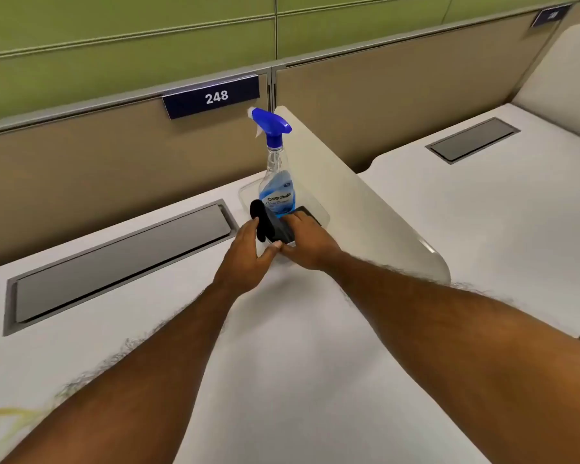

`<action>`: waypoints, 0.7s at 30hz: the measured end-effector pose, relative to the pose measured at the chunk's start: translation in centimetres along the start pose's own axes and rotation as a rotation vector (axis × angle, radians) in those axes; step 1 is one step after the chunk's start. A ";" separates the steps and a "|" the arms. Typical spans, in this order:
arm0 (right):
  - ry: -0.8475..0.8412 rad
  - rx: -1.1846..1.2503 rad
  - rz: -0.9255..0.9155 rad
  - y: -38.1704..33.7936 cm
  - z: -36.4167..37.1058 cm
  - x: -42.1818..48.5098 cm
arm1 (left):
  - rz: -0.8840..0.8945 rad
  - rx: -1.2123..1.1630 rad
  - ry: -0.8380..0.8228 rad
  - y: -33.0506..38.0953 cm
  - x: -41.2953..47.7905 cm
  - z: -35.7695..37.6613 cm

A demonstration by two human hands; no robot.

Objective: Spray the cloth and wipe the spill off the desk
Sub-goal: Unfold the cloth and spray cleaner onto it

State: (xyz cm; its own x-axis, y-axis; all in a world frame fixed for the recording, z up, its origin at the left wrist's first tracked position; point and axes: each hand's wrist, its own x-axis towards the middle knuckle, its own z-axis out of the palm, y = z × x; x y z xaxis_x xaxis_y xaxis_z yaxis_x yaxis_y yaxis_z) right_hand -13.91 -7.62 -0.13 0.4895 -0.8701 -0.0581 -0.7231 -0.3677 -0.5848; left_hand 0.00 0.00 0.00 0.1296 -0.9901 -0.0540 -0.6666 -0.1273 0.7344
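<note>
A dark grey cloth [271,225] lies folded at the far edge of the white desk [282,363], against the translucent side divider. Both my hands are on it. My left hand [248,254] holds its left side, fingers curled round a raised fold. My right hand [307,241] lies over its right side, fingers bent onto the cloth. Just behind the cloth stands a clear spray bottle [277,175] with blue liquid and a blue trigger head, untouched. A yellowish spill [9,417] streaks the desk at the near left edge.
A grey cable hatch [114,259] is set into the desk on the left. The translucent divider [355,202] separates this desk from the neighbouring one on the right. A beige partition with a sign reading 248 [211,97] closes the back.
</note>
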 end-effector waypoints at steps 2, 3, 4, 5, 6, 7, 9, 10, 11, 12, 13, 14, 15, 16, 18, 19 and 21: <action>-0.021 0.015 0.018 -0.1 0.2 0.8 | 0.000 -0.048 0.030 0.3 0.4 0.4; -0.025 0.015 0.026 -0.1 0.4 1.0 | -0.005 -0.047 0.041 0.3 0.5 0.7; -0.031 0.006 0.049 -0.4 0.4 1.0 | -0.014 -0.044 0.046 0.5 0.4 0.8; -0.030 0.002 0.056 -0.4 0.6 1.2 | -0.017 -0.046 0.057 0.4 0.5 1.0; -0.031 -0.004 0.067 -0.6 0.8 1.3 | -0.021 -0.044 0.061 0.4 0.4 1.2; -0.027 -0.011 0.074 -0.5 0.9 1.4 | -0.017 -0.037 0.063 0.4 0.5 1.3; -0.028 -0.029 0.091 -0.5 0.9 1.5 | -0.009 -0.017 0.055 0.3 0.7 1.3; -0.029 -0.036 0.093 -0.5 0.9 1.6 | -0.007 -0.011 0.051 0.4 0.8 1.3; -0.027 -0.039 0.089 -0.5 0.8 1.6 | -0.005 -0.016 0.053 0.5 0.8 1.3; -0.021 -0.042 0.078 -0.6 0.7 1.6 | -0.004 -0.034 0.052 0.7 0.9 1.3; -0.008 -0.043 0.064 -0.7 0.5 1.7 | 0.003 -0.059 0.056 0.9 0.9 1.2; 0.008 -0.043 0.050 -0.8 0.2 1.6 | 0.011 -0.084 0.065 1.1 1.0 1.0; 0.030 -0.044 0.034 -0.9 -0.2 1.7 | 0.022 -0.104 0.081 1.3 1.1 0.9; 0.055 -0.039 0.017 -1.0 -0.8 1.8 | 0.032 -0.116 0.100 1.7 1.2 0.7; 0.111 -0.026 -0.017 -1.4 -1.9 1.9 | 0.051 -0.144 0.141 2.5 1.6 0.2; 0.143 -0.019 -0.034 -1.6 -2.5 2.0 | 0.064 -0.165 0.160 3.0 1.7 -0.2; 0.209 0.008 -0.057 -2.2 -3.7 1.9 | 0.103 -0.213 0.191 4.1 2.1 -1.0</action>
State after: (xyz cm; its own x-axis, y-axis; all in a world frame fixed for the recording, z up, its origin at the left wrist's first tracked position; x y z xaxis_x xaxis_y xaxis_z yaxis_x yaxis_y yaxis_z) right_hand -13.14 -9.69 4.05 0.4169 -0.8975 0.1436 -0.6928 -0.4160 -0.5890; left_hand -1.74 -2.52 3.54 0.2180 -0.9656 0.1416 -0.5173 0.0087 0.8558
